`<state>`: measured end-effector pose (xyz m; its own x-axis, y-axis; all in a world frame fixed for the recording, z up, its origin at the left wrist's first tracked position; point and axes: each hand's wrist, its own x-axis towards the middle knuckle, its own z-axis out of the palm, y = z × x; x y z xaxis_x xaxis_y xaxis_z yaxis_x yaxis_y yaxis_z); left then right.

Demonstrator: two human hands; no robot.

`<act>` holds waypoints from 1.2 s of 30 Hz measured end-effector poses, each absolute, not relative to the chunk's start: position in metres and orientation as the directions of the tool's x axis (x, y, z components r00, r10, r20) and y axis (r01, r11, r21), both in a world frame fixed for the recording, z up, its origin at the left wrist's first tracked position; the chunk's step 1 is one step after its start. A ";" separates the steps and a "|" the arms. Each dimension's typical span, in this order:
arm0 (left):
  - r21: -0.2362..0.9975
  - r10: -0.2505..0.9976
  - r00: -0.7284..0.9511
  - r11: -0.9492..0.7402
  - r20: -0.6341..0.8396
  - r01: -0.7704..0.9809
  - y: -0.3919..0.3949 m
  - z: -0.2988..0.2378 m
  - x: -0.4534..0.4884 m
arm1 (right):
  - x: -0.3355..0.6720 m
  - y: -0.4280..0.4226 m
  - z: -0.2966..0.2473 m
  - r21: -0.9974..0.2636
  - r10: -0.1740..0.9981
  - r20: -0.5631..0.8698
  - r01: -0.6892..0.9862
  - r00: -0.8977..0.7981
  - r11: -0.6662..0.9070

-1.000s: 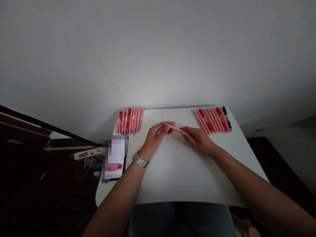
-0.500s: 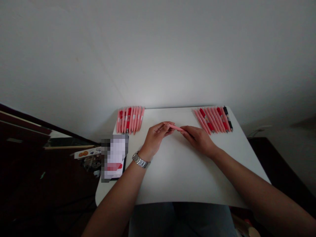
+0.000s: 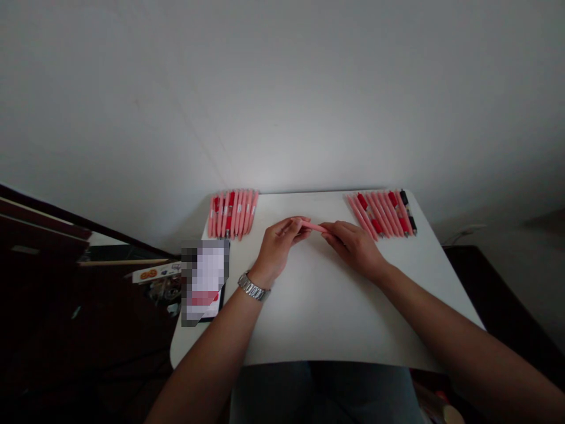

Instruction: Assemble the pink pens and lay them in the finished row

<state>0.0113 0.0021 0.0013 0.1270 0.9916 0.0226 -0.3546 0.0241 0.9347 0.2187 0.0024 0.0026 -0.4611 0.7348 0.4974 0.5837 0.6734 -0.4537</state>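
Nearest, the person's legs [image 3: 324,391] lie below the pink pen [image 3: 314,227], dark and cut off by the lower edge of view. The forearms reach up toward the pen from either side, cut off at the edges too; a metal watch [image 3: 253,286] circles the left wrist. Left of the pen and nearer lies a phone [image 3: 216,280], its screen mostly masked by coarse blocks and unreadable.

The pen is over the middle of the white table [image 3: 326,324]: slim, plain pink, sloping slightly down to the right. Its ends run in among the fingers, so which one is the tip cannot be told. The left hand [image 3: 280,241] pinches its left end; the right hand [image 3: 353,244] pinches its right, the lower fingers tucked out of sight.

Beyond the pen to the left is a row of pink and red pens [image 3: 238,215], their pale labels too small to read. Beyond it to the right, another row of pens [image 3: 386,215] ends in a black one.
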 end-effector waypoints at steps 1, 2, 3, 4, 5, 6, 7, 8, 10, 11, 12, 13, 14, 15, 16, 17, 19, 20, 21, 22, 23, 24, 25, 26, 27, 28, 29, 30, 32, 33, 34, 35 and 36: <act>0.936 0.991 0.127 0.018 0.029 -0.350 0.002 0.001 0.011 | 0.219 0.002 0.003 -0.466 0.741 0.494 0.581 -0.454 0.667; 0.939 0.991 0.130 0.010 0.036 -0.343 0.002 0.001 0.011 | 0.219 0.002 0.002 -0.480 0.748 0.489 0.578 -0.448 0.660; 0.944 0.990 0.134 0.002 0.045 -0.331 0.002 0.001 0.011 | 0.219 0.002 0.002 -0.496 0.756 0.482 0.573 -0.442 0.652; 0.948 0.989 0.140 -0.008 0.055 -0.318 0.002 0.001 0.011 | 0.219 0.002 0.002 -0.512 0.764 0.474 0.569 -0.437 0.643; 0.952 0.987 0.147 -0.018 0.066 -0.307 0.002 0.001 0.010 | 0.220 0.001 0.002 -0.529 0.773 0.461 0.564 -0.436 0.634; 0.955 0.985 0.153 -0.027 0.076 -0.296 0.002 0.001 0.010 | 0.220 0.001 0.002 -0.546 0.781 0.449 0.558 -0.435 0.625; 0.957 0.984 0.158 -0.035 0.083 -0.287 0.002 0.001 0.010 | 0.221 0.001 0.002 -0.560 0.787 0.436 0.553 -0.436 0.616; 0.960 0.983 0.163 -0.039 0.087 -0.279 0.002 0.001 0.010 | 0.221 0.001 0.002 -0.576 0.793 0.426 0.545 -0.436 0.610; 0.964 0.981 0.172 -0.041 0.089 -0.264 0.001 0.002 0.009 | 0.222 0.001 0.002 -0.584 0.793 0.428 0.537 -0.434 0.609; 0.965 0.980 0.176 -0.040 0.088 -0.258 0.001 0.002 0.010 | 0.222 0.002 0.002 -0.581 0.791 0.434 0.537 -0.431 0.612; 0.966 0.980 0.180 -0.039 0.087 -0.254 0.001 0.002 0.010 | 0.222 0.002 0.002 -0.576 0.789 0.440 0.539 -0.429 0.614; 0.967 0.979 0.183 -0.037 0.085 -0.252 0.001 0.002 0.010 | 0.222 0.003 0.002 -0.572 0.788 0.444 0.542 -0.427 0.616; 0.967 0.979 0.185 -0.036 0.084 -0.251 0.000 0.002 0.010 | 0.222 0.003 0.001 -0.570 0.788 0.446 0.544 -0.425 0.616; 0.968 0.979 0.187 -0.035 0.083 -0.248 0.000 0.002 0.010 | 0.222 0.004 0.001 -0.570 0.789 0.446 0.546 -0.423 0.615; 0.969 0.979 0.187 -0.035 0.082 -0.244 0.000 0.002 0.010 | 0.222 0.004 0.001 -0.570 0.790 0.446 0.547 -0.421 0.614; 0.970 0.979 0.188 -0.034 0.081 -0.241 0.000 0.002 0.009 | 0.222 0.004 0.001 -0.570 0.790 0.447 0.547 -0.421 0.614; 0.971 0.979 0.189 -0.032 0.078 -0.236 0.000 0.002 0.009 | 0.222 0.004 0.001 -0.571 0.789 0.449 0.545 -0.418 0.614; 0.971 0.979 0.190 -0.031 0.077 -0.236 0.001 0.002 0.009 | 0.222 0.004 0.001 -0.572 0.789 0.450 0.545 -0.417 0.614; 0.971 0.979 0.191 -0.030 0.076 -0.236 0.001 0.002 0.009 | 0.222 0.004 0.001 -0.571 0.789 0.452 0.545 -0.415 0.614; 0.971 0.978 0.192 -0.030 0.077 -0.236 0.001 0.002 0.009 | 0.221 0.004 0.001 -0.571 0.790 0.454 0.546 -0.413 0.613; 0.971 0.978 0.192 -0.030 0.077 -0.235 0.001 0.002 0.009 | 0.221 0.004 0.001 -0.570 0.790 0.455 0.547 -0.411 0.613; 0.972 0.978 0.192 -0.030 0.076 -0.234 0.000 0.002 0.009 | 0.221 0.004 0.001 -0.569 0.790 0.456 0.549 -0.410 0.612; 0.972 0.979 0.191 -0.030 0.076 -0.232 0.000 0.002 0.009 | 0.221 0.004 0.001 -0.568 0.790 0.456 0.550 -0.409 0.613; 0.972 0.979 0.191 -0.029 0.074 -0.231 0.000 0.002 0.009 | 0.221 0.004 0.001 -0.566 0.790 0.457 0.551 -0.408 0.613; 0.972 0.979 0.190 -0.028 0.074 -0.232 0.000 0.002 0.009 | 0.221 0.004 0.001 -0.565 0.789 0.459 0.552 -0.407 0.613; 0.972 0.979 0.190 -0.027 0.073 -0.233 0.000 0.002 0.009 | 0.221 0.004 0.001 -0.564 0.789 0.460 0.553 -0.407 0.613; 0.972 0.979 0.190 -0.026 0.072 -0.234 0.000 0.002 0.009 | 0.221 0.004 0.001 -0.565 0.791 0.459 0.554 -0.405 0.612; 0.972 0.979 0.189 -0.025 0.071 -0.234 0.000 0.001 0.009 | 0.221 0.004 0.001 -0.567 0.793 0.458 0.555 -0.402 0.609; 0.971 0.981 0.183 -0.024 0.069 -0.236 0.000 0.000 0.009 | 0.222 0.004 0.001 -0.577 0.799 0.450 0.553 -0.399 0.601; 0.971 0.981 0.180 -0.023 0.068 -0.237 0.001 0.000 0.009 | 0.222 0.004 0.001 -0.582 0.802 0.446 0.552 -0.398 0.597; 0.971 0.982 0.178 -0.023 0.067 -0.239 0.001 0.000 0.009 | 0.222 0.004 0.001 -0.586 0.803 0.445 0.550 -0.395 0.595; 0.970 0.982 0.177 -0.024 0.068 -0.240 0.001 -0.001 0.009 | 0.222 0.004 0.001 -0.588 0.804 0.445 0.548 -0.394 0.594; 0.970 0.981 0.179 -0.025 0.070 -0.240 0.001 -0.001 0.009 | 0.222 0.004 0.001 -0.589 0.805 0.446 0.548 -0.392 0.594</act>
<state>0.0092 0.0010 -0.0008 0.1785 0.9814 0.0700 -0.2405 -0.0254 0.9703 0.2215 0.0040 0.0008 -0.3917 0.8046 0.4463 0.5478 0.5937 -0.5895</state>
